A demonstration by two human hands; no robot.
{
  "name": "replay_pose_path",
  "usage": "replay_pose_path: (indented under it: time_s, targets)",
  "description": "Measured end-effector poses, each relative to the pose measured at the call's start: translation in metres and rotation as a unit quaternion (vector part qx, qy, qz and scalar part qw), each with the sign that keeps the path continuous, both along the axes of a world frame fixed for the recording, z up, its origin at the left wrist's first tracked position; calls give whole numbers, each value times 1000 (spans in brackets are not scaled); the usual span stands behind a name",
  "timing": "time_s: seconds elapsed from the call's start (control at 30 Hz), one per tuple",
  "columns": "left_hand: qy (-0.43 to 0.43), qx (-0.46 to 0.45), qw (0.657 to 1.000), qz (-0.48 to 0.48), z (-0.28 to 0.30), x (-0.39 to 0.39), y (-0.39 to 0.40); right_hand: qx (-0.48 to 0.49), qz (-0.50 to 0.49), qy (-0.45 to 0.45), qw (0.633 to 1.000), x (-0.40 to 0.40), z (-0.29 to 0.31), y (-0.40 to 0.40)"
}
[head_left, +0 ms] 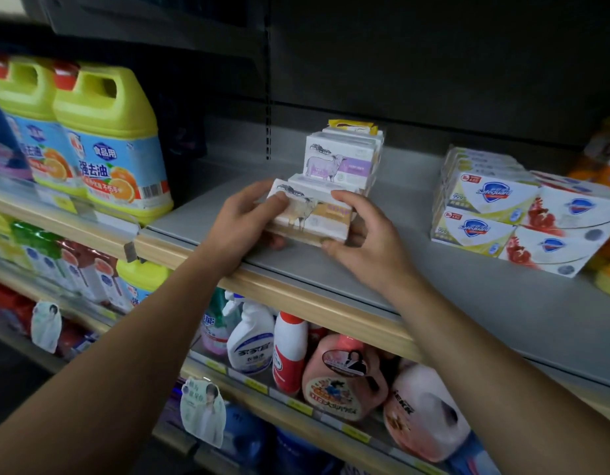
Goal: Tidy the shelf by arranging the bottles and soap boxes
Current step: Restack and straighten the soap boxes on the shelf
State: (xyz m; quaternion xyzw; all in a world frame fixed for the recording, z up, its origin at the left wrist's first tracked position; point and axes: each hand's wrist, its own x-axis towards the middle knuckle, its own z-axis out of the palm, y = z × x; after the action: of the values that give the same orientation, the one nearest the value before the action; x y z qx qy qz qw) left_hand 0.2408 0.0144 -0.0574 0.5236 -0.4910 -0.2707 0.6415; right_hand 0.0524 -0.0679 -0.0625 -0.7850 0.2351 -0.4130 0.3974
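Here, a store shelf [433, 303] seen from above & slightly left. Both hands hold one soap box [314, 217] near the shelf's front edge, mid-frame; the box is white w/ a goat drawing & tan panel. Left hand [243, 222] grips its left end, fingers curled over the top, thumb underneath. Right hand [363, 236] grips the right end, fingers curled round the top corner, thumb at the bottom edge. Just behind it, touching or nearly so, a stack of similar boxes [343, 159], the front one w/ a purple panel. To the right, well apart, Safeguard soap boxes [502, 214] stacked 2 high. Far left, yellow detergent jugs [108, 138] w/ red caps. Lower shelf: spray bottle [250, 337], pink jugs [344, 378].
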Motion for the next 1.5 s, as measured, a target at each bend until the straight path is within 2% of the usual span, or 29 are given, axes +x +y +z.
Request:
replay_pose_path:
  time_s: [0.1,0.2,0.3,0.43,0.53,0.6,0.7,0.87,1.07,1.17,1.33,1.4,1.5]
  targets:
    - [-16,-1,1000,4,1,-1,5,71,-17,-3,997,-4,3,1]
    - [-107,44,991,62,1,-4,3,156,-60,-10,986,-4,9,1]
    - [-150,77,979,118,1,-8,0,181,-81,17,980,-6,11,-1]
    - [-142,81,979,125,0,-8,-2,202,-74,18,976,-5,12,-3]
    - [-97,67,990,73,0,-6,0,224,-38,-25,974,-5,12,-2]
    - [-42,36,998,31,-1,-6,0,180,-13,-23,983,-8,8,-3]
    - [-36,10,999,23,-1,-2,0,79,-12,7,997,-11,5,0]
    - [23,-23,997,-68,-1,4,6,28,-50,36,998,-6,3,2]
    - [-44,-33,997,-61,1,-1,10,-143,-116,67,981,-7,5,6]
    - [-50,-32,997,-48,1,-2,12,-221,-128,58,965,-7,3,7]
    - [-31,-15,997,-65,7,-10,18,-229,-131,35,964,-14,11,9]
    - [-120,8,992,-28,15,-14,16,-205,-113,36,971,-22,19,11]
    - [-343,10,936,77,42,-26,8,-186,-99,40,977,-38,36,7]
